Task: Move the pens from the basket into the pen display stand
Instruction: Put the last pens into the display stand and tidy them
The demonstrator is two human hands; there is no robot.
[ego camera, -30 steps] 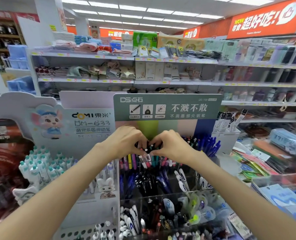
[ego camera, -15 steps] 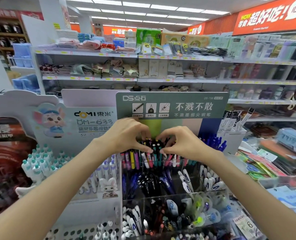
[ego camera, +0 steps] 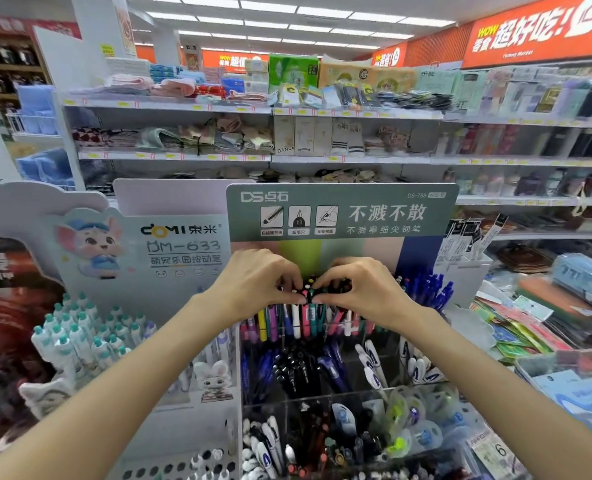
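We have both hands cupped over the bunch of black-capped pens with coloured barrels point(ego camera: 310, 299), which stands nearly upright in the top tier of the clear acrylic pen display stand with the grey-green header card point(ego camera: 339, 355). The pens' long axis runs from 12 to 6 o'clock, caps up, directly beneath our fingers. The left hand point(ego camera: 256, 282) comes in from 9 o'clock and the right hand point(ego camera: 367, 287) from 3 o'clock, equally near, thumbs and forefingers meeting at the middle. Each grip is curled and pressed against the cap tops; whether any single pen is pinched we cannot tell. The basket is not in sight. Compared with half a second ago, the fingertips sit closer together and lower on the caps, and the view has tilted slightly.
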